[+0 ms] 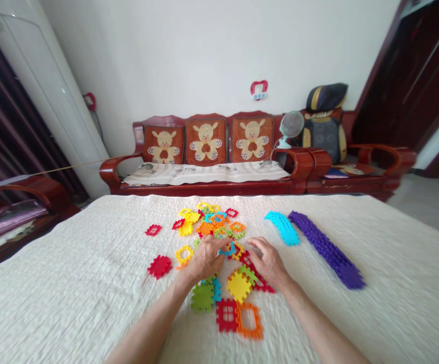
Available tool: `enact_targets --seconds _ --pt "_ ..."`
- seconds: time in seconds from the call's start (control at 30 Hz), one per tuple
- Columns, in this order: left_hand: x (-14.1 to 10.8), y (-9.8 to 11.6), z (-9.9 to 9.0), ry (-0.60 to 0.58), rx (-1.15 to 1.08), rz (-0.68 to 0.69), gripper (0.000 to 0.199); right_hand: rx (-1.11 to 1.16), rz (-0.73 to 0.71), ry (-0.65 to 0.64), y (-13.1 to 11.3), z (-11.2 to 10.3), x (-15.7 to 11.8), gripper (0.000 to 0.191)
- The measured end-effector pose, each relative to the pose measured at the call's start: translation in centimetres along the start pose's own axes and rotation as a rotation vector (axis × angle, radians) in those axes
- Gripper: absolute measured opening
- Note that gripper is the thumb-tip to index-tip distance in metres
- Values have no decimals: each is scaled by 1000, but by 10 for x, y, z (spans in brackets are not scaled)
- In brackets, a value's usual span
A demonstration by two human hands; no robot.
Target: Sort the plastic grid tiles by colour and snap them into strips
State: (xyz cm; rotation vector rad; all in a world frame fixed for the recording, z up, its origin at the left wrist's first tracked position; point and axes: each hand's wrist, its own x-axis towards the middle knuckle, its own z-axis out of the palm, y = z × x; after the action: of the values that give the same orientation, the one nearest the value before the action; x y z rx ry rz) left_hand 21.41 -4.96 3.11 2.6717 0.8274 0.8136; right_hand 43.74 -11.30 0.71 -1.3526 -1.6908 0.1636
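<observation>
My left hand (207, 257) reaches over a loose pile of plastic interlocking tiles. Its index finger and thumb are apart, with a light blue tile (227, 249) at their tips; a firm grip on it does not show. My right hand (268, 259) is beside the pile, fingers bent and apart, nearest the red triangular pieces (262, 284). Between the hands is a yellow-edged frame tile (237, 251). Nearer to me lie a yellow square tile (238, 286), a green tile (202, 297), a red window tile (226, 315) and an orange frame tile (250, 320).
On the right of the cloth-covered table (90, 283) lie a light blue stack of tiles (283, 228) and a long purple stack (323, 247). A red tile (160, 266) is at the left. Beyond stand a wooden sofa (204, 188) and a small fan (292, 124).
</observation>
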Motion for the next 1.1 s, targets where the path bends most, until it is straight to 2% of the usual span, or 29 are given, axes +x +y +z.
enact_targets --seconds 0.1,0.2,0.27,0.43,0.57,0.73,0.87,0.97,1.1 --pt "1 0 0 6 -58 88 58 11 -2 -12 0 0 0 28" --pt "2 -3 -2 58 -15 4 53 47 -44 -65 -6 -1 1 36" --pt "1 -3 -4 51 38 -57 47 68 -69 -101 -11 0 1 39" --pt "-1 3 4 -4 137 -88 44 -4 -87 -119 -21 6 2 28" --pt "1 7 10 -44 83 -118 44 -55 -74 -123 -20 13 4 24" --pt "5 6 6 -27 -216 -294 37 120 53 -87 -27 8 6 25" --pt "6 3 5 -48 -598 -401 24 299 174 -109 -35 0 8 24" --pt "7 4 5 -69 -884 -475 24 444 229 -142 -36 -2 9 25" --pt "9 7 4 -34 -1093 -585 34 537 257 -180 -34 1 9 25"
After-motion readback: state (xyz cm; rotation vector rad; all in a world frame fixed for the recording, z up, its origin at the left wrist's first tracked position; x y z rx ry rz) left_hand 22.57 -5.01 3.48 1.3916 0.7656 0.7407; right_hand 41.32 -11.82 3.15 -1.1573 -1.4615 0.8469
